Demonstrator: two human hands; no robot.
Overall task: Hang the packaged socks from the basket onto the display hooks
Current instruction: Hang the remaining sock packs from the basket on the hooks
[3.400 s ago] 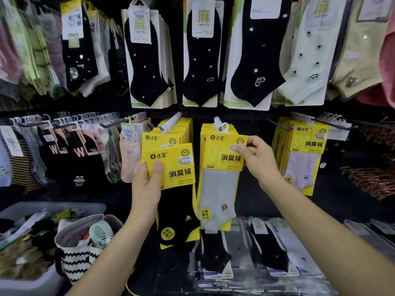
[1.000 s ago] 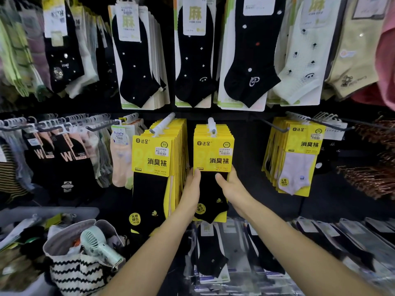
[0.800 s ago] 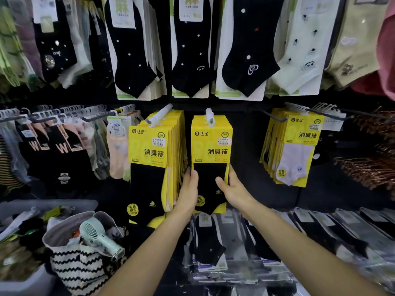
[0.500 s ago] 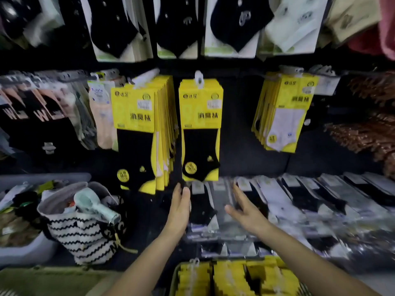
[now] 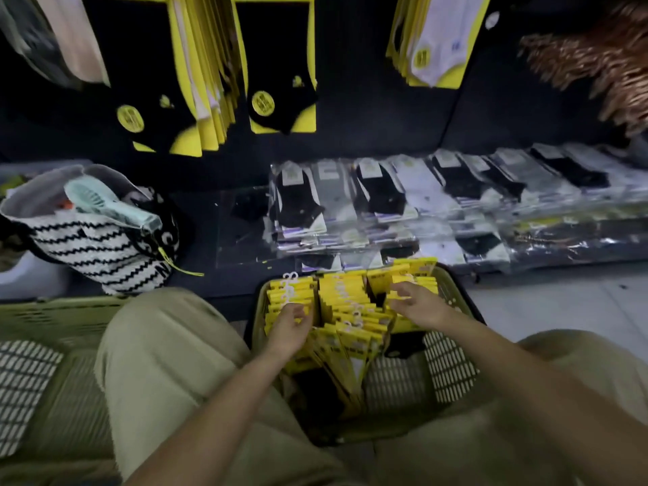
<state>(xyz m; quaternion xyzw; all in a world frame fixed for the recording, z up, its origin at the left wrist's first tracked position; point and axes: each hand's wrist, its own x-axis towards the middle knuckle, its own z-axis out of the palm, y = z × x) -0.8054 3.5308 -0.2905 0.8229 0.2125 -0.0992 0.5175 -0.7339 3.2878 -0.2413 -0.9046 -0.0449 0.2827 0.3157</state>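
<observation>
A green plastic basket (image 5: 450, 366) sits on the floor between my knees, filled with several yellow packaged socks (image 5: 350, 310) standing on edge. My left hand (image 5: 289, 329) is down in the left side of the basket, fingers curled over the tops of a few packs. My right hand (image 5: 419, 305) reaches into the right side, its fingers loosely spread and touching the packs there. Above, yellow packs with black socks (image 5: 280, 71) hang on the display, with a thicker row (image 5: 164, 82) to their left. The hooks are out of frame.
A striped bag (image 5: 101, 247) holding a mint hand fan (image 5: 112, 206) stands at left. Clear-wrapped socks (image 5: 403, 201) lie in rows on the low shelf behind the basket. Another green basket (image 5: 45, 345) is beside my left knee. White-sock packs (image 5: 434, 40) hang upper right.
My gaze dropped from the display to the basket. Both hands left the hung black-sock pack and came down into the basket onto the yellow packs.
</observation>
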